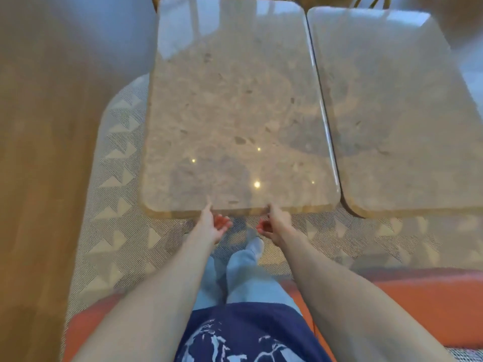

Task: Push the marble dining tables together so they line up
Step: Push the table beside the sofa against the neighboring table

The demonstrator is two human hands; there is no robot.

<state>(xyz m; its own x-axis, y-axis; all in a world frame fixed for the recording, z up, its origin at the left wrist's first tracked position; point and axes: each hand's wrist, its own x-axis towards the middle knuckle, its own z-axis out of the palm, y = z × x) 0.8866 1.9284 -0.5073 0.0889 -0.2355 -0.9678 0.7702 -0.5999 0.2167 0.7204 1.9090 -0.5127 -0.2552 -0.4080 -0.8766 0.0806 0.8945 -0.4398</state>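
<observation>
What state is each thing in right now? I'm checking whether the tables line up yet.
Left table: bare top, side edge close against the other table, near edge slightly farther from the person than its neighbour's.
Right table: bare top, untouched.
Left hand: open, thumb at the left table's near edge.
Right hand: fingers curled, thumb at the same edge.
Rug: flat under both tables.

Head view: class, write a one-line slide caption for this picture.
Both hands, left hand and right hand, at the near edge of the left marble table, close beside the right marble table.
</observation>
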